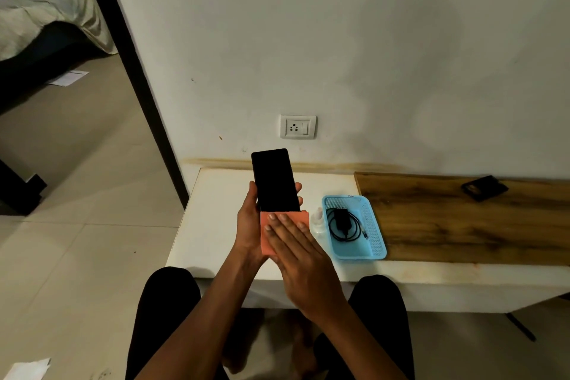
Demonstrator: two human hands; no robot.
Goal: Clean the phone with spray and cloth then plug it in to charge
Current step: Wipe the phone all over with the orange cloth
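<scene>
My left hand (248, 222) grips a black phone (274, 179) from behind, screen dark and facing me, tilted upright above the low table. An orange cloth (300, 216) covers the phone's lower end. My right hand (296, 250) lies flat on the cloth with its fingers together, pressing it against the phone. A white spray bottle (318, 222) stands on the table just right of the cloth, partly hidden by my hand. A black charger with its coiled cable (343, 223) lies in a blue basket (377, 244). A white wall socket with a switch (298, 126) sits above the phone.
The white table (216, 210) stands against the wall, with a wooden panel (462, 219) on its right side bearing a small black object (484, 187). My knees sit under the table's front edge. A doorway and bed lie to the left.
</scene>
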